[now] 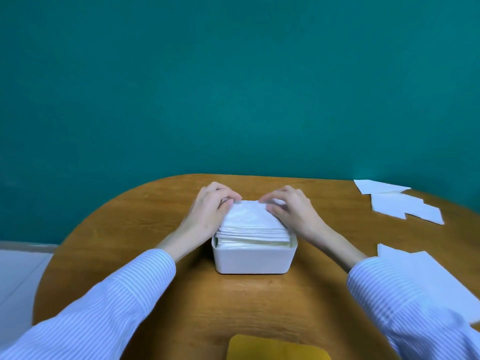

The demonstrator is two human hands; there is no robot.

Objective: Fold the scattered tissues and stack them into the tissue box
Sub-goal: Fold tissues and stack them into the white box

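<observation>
At the far edge of the stack of folded tissues, the left hand and right hand each pinch the top tissue's far corners, fingers curled over, thumbs on top; this grip looks like seating a tissue on the stack; the stack rises above the white tissue box mid-worktop; next, likely fetching a loose tissue from those lying well to the right.
</observation>
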